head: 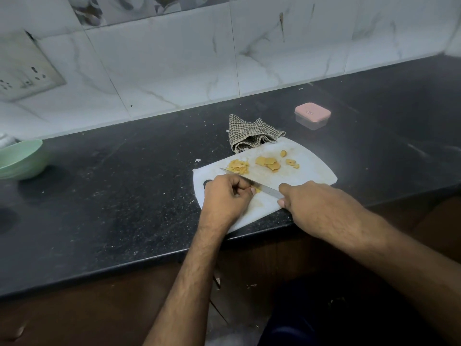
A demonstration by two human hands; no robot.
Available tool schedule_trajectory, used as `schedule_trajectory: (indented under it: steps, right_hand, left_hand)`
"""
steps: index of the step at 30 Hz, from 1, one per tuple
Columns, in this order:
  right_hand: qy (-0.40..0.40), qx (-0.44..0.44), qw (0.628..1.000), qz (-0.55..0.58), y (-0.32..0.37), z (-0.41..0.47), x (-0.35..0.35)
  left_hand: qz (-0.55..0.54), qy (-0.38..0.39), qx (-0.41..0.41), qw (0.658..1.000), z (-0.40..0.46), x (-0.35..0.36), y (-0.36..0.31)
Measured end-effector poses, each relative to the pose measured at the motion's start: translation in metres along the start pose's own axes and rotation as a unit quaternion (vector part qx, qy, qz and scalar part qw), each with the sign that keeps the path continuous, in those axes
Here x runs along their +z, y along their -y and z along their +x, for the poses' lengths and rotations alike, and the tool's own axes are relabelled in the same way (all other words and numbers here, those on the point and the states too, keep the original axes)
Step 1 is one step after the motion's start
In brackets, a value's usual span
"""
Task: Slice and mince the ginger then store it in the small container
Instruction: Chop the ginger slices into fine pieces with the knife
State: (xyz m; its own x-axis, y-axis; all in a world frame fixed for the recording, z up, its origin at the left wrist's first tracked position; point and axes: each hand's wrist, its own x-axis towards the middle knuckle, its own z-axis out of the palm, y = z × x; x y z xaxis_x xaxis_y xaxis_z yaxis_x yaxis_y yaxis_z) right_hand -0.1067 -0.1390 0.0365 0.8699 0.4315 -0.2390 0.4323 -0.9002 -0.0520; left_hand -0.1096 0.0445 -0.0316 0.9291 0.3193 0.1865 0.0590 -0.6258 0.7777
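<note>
A white cutting board (311, 171) lies at the front edge of the black counter. On it are a heap of thin ginger strips (239, 166), a stack of round ginger slices (269, 163) and a few small bits (292, 163). My left hand (225, 198) has its fingers curled over a small ginger piece (257, 189) and holds it down on the board. My right hand (321, 208) grips the handle of a knife (249, 181), whose blade lies across the board against the left fingers. A small clear container with a pink lid (312, 115) stands closed behind the board.
A checked cloth (252, 133) lies bunched at the board's far edge. A green bowl (21, 158) sits at the far left of the counter (124, 183). A tiled wall with a socket plate (25, 71) runs behind. The counter edge passes under my forearms.
</note>
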Motion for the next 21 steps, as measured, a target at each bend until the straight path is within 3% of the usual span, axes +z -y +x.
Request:
schedule_trajectory:
  steps: [21]
  right_hand:
    - [0.030,0.018,0.999,-0.029,-0.001,-0.009,-0.020]
  left_hand:
    - [-0.018,0.004,-0.007,1.000,-0.002,-0.004,-0.006]
